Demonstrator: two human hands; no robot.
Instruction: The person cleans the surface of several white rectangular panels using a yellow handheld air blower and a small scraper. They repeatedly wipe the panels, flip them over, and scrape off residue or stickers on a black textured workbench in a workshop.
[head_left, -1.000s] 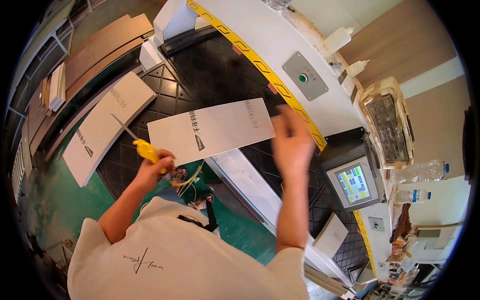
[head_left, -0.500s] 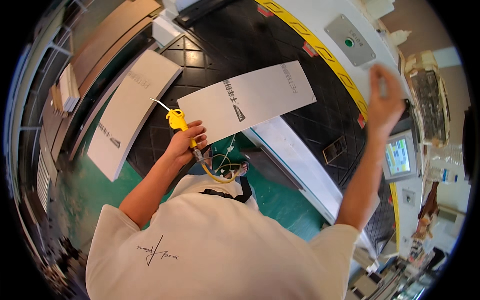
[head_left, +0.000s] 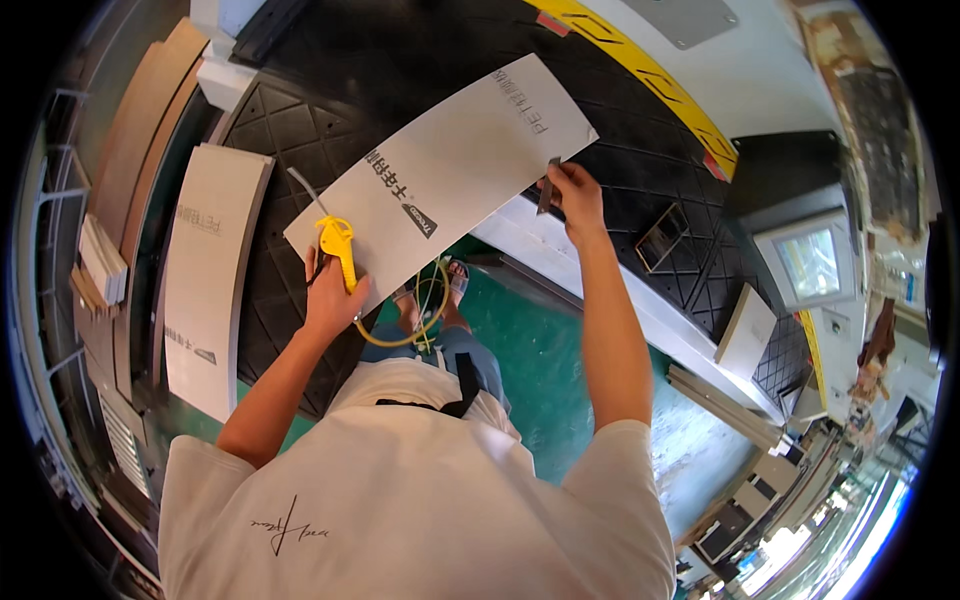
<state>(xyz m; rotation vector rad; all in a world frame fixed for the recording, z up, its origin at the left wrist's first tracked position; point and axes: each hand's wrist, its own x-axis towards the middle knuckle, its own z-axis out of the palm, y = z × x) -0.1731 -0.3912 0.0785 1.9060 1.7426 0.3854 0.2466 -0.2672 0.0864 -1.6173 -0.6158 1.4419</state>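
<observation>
My left hand [head_left: 334, 296] is closed around a yellow air blow gun [head_left: 338, 238] with a thin nozzle and a yellowish hose. The gun is over the left end of a long white board [head_left: 470, 140] with dark print, which lies at a slant on the black table. At the near right edge of that board, my right hand [head_left: 580, 200] pinches a flat, dark metal blade [head_left: 546, 196], tilted nearly upright. I cannot tell whether the blade touches the board. Farther left lies a stack of similar white boards [head_left: 205, 270].
A yellow strip [head_left: 640, 70] with red blocks borders the black ribbed table [head_left: 620, 150]. On the right are a screen [head_left: 808, 262], a small white panel [head_left: 746, 328] and a square opening [head_left: 664, 238]. A pale metal rail [head_left: 640, 290] runs below; the green floor [head_left: 530, 350] shows beneath.
My right hand, blurred and raised near the green button before, is now down at the board's near edge with the blade. The view has shifted; the air blow gun stays in my left hand.
</observation>
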